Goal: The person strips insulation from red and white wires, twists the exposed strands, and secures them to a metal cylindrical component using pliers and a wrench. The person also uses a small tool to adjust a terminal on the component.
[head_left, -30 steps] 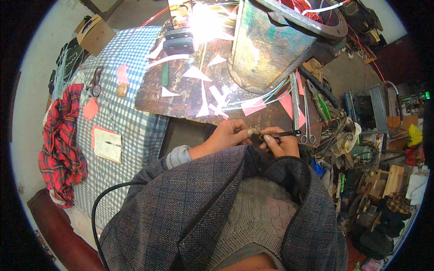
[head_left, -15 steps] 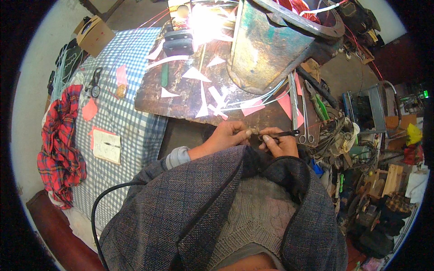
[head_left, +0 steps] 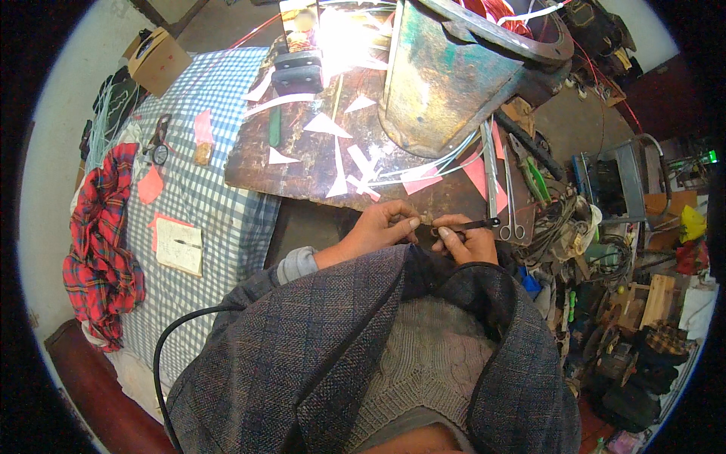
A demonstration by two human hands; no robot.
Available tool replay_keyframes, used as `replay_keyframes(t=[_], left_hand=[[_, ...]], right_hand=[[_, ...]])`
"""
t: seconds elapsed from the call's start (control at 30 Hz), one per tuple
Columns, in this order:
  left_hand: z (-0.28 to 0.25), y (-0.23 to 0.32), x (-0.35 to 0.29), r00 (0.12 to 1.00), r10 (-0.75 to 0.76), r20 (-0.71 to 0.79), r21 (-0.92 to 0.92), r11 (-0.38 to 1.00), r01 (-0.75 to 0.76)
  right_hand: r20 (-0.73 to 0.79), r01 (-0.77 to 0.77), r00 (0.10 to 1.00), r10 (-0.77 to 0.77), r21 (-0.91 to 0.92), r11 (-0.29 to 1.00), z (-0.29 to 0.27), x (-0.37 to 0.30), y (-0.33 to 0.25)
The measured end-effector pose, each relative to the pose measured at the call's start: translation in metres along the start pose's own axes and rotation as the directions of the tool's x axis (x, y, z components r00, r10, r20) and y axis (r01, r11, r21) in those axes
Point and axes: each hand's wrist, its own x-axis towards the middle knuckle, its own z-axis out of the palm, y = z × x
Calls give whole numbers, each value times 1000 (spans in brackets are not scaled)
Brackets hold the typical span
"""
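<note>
Close to my chest, at the near edge of the wooden table (head_left: 302,175), my two hands work almost fingertip to fingertip. My left hand (head_left: 384,229) is closed in a pinch; whatever lies between its thumb and finger is too small to name. A slim black tool with a hole near its end (head_left: 482,224) sticks out to the right from my right hand (head_left: 470,242), whose fingers are wrapped round it. The tool's other end is hidden by those fingers. Just right of that hand lie long scissors (head_left: 510,204) and a metal ruler-like strip (head_left: 490,170).
A worn metal motor housing (head_left: 454,83) with red copper wire (head_left: 495,11) stands at the back. White and pink paper scraps (head_left: 329,125) and a green-handled tool (head_left: 275,127) lie before a bright lamp. Left, a checked cloth bears a notebook (head_left: 180,253). Cables (head_left: 563,231) crowd the right.
Both hands keep nearly the same pose and place, with only a very slight shift of the fingers. The black tool stays in my right hand.
</note>
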Motion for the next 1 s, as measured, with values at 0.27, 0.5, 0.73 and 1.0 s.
replay_keyframes(t=[0.27, 0.5, 0.73, 1.0], left_hand=[[2, -1, 1, 1000, -18, -10, -24, 1000, 18], [3, 2, 1, 999, -45, 3, -32, 998, 45], [2, 0, 1, 1000, -26, 2, -42, 999, 26], [1, -2, 1, 999, -40, -9, -8, 999, 40]], right_hand=[[-5, -13, 1000, 13, -11, 1000, -1, 0, 0], [-3, -34, 999, 34, -11, 999, -2, 1, 1], [-6, -19, 1000, 19, -11, 1000, -1, 1, 3], [4, -46, 999, 46, 13, 999, 0, 2, 4]])
